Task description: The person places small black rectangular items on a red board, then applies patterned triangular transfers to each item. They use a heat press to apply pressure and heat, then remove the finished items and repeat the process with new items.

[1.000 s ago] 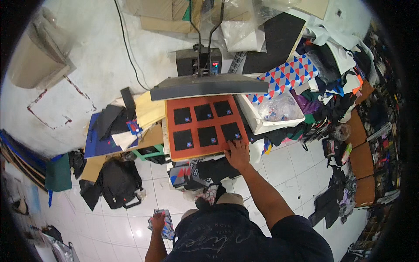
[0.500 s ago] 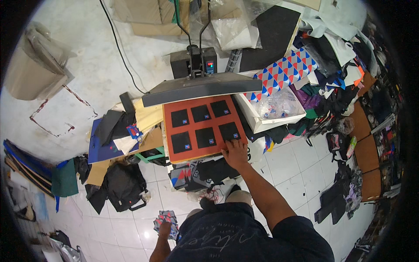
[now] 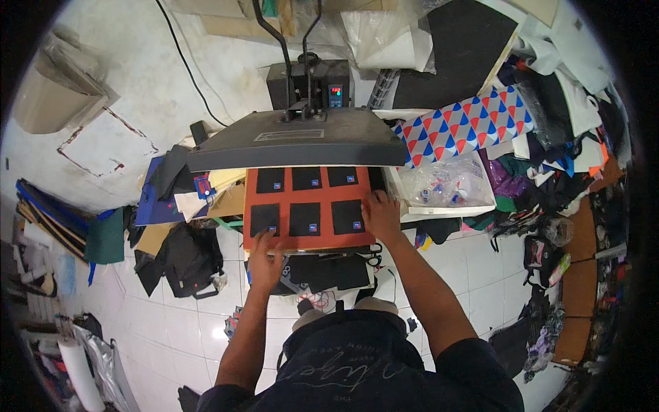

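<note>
Black fabric squares (image 3: 305, 218) lie in two rows on the orange-red pad (image 3: 292, 242) of a heat press, each with a small blue and red mark near its lower right corner. My left hand (image 3: 266, 255) has its fingertips at the bottom edge of the front left square, fingers apart. My right hand (image 3: 382, 217) rests at the pad's right side beside the front right square, its fingers spread. Neither hand holds anything visible. Above the pad's back edge hangs the dark upper plate (image 3: 302, 141) of the press, raised off the squares.
A white box (image 3: 449, 209) with clear plastic bags stands right of the press, under a patterned roll (image 3: 467, 127). Heaped fabric (image 3: 528, 172) lies farther right. A black bag (image 3: 189, 264) sits on the floor at left. Small patterned pieces (image 3: 232, 323) show beside my left forearm.
My left hand has let go of the grey, red and blue pieces low at left and come up to the pad. My right hand has shifted to the pad's right edge. The view has moved.
</note>
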A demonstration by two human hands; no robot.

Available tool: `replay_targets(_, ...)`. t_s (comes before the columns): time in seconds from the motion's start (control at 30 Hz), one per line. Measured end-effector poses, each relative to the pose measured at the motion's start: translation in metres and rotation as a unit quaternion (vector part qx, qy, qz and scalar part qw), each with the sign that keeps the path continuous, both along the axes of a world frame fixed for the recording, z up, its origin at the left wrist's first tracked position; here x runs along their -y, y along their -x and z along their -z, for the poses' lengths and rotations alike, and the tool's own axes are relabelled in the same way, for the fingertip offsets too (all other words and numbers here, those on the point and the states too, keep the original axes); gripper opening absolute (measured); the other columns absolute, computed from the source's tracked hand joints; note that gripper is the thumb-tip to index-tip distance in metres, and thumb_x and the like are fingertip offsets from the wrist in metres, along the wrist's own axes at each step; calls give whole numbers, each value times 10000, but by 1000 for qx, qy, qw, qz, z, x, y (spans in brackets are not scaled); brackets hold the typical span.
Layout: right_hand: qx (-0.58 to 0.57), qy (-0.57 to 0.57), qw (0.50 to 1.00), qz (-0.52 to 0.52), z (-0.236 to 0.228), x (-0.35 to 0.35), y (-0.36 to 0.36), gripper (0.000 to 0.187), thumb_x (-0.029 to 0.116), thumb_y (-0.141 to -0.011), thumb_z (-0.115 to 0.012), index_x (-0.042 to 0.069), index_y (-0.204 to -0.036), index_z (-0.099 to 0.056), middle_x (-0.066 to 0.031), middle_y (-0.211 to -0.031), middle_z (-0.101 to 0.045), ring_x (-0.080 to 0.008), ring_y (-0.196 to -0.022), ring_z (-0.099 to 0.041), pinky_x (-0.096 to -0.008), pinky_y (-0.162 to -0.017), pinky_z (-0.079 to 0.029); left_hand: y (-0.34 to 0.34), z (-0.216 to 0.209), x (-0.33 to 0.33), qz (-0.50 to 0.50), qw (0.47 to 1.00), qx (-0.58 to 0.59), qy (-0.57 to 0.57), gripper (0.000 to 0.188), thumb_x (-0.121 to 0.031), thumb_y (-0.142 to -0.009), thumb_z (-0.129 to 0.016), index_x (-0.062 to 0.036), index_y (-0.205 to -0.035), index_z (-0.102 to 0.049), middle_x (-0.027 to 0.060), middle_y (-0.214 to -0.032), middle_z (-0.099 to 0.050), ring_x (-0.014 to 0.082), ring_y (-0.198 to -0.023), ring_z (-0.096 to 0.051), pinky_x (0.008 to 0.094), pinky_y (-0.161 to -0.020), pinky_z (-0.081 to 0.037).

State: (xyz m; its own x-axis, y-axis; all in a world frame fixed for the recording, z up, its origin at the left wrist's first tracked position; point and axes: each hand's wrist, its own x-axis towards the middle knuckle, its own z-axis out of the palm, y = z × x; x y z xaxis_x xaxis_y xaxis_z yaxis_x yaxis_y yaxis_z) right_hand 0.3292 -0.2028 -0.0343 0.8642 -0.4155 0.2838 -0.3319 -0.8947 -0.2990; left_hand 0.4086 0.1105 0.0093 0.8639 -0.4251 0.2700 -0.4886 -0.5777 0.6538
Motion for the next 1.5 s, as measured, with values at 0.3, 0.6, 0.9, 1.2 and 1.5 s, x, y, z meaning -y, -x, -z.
replay_targets(0.3, 8, -22, 990, -138, 45, 67, -106, 489, 375, -867, -556, 122, -1284, -550, -115, -1345, -505, -304, -1257, -429, -495, -1004, -325, -61, 47, 137, 42, 965, 45, -255, 480, -329, -921, -494, -71, -1325, -492, 237, -1368, -449, 412, -1247, -444, 518, -1039, -355)
replay_targets(0.6, -72, 9, 988, -137, 135, 69, -133, 476, 336, -843, -529, 177, -1289, -582, -74, -1398, -494, -270, -1351, -336, -491, -1071, -164, -75, 51, 156, 85, 944, 52, -314, 474, -358, -939, -448, -84, -1324, -474, 221, -1363, -450, 428, -1298, -372, 539, -1082, -274)
replay_targets(0.9, -158, 37, 977, -139, 55, 44, -114, 354, 297, -904, -474, 100, -1092, -700, -97, -1371, -518, -317, -1326, -349, -515, -1070, -163, -89, 52, 142, 107, 934, 14, -342, 434, -361, -926, -464, -145, -1299, -512, 206, -1352, -471, 441, -1257, -420, 549, -1057, -312)
replay_targets(1.2, 7, 22, 989, -143, 53, 51, -111, 346, 357, -863, -569, 105, -1057, -705, -117, -1323, -544, -325, -1294, -382, -501, -1049, -214, -98, 39, 148, 167, 912, 46, -372, 456, -363, -933, -432, -158, -1336, -485, 184, -1397, -444, 417, -1263, -426, 523, -1071, -302)
replay_targets(1.5, 149, -200, 967, -54, -24, 86, -33, 252, 262, -849, -635, 79, -1020, -665, -146, -1089, -608, -293, -948, -603, -438, -839, -455, -87, 11, 127, 100, 955, 118, -255, 413, -159, -802, -618, -46, -1199, -586, 205, -1283, -530, 400, -1197, -480, 484, -1004, -380)
